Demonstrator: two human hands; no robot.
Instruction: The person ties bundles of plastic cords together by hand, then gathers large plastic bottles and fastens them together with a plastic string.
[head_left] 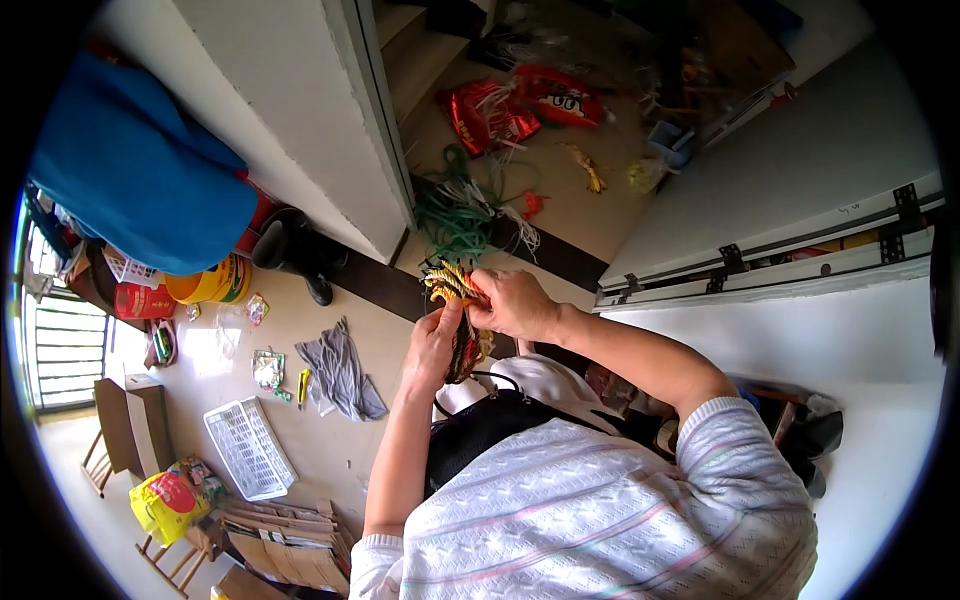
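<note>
A bundle of yellow, black and red rope [447,281] is held up in front of my body, its looped ends showing above my fingers and more strands hanging below. My left hand [432,345] closes round the lower left side of the bundle, thumb pressed up against it. From the right, my right hand [515,305] grips the same bundle near its top, fingers curled. The two hands touch or nearly touch. Just beyond them on the floor lies a tangle of green and white strapping [460,212].
Red plastic bags [490,113] and a yellow bunch of strands [590,172] lie past the doorway. A grey cloth [342,370], a yellow utility knife [302,387], a white basket [250,448] and flattened cardboard [285,540] are at left. Black boots [292,252] stand by the wall; an open door [770,230] is at right.
</note>
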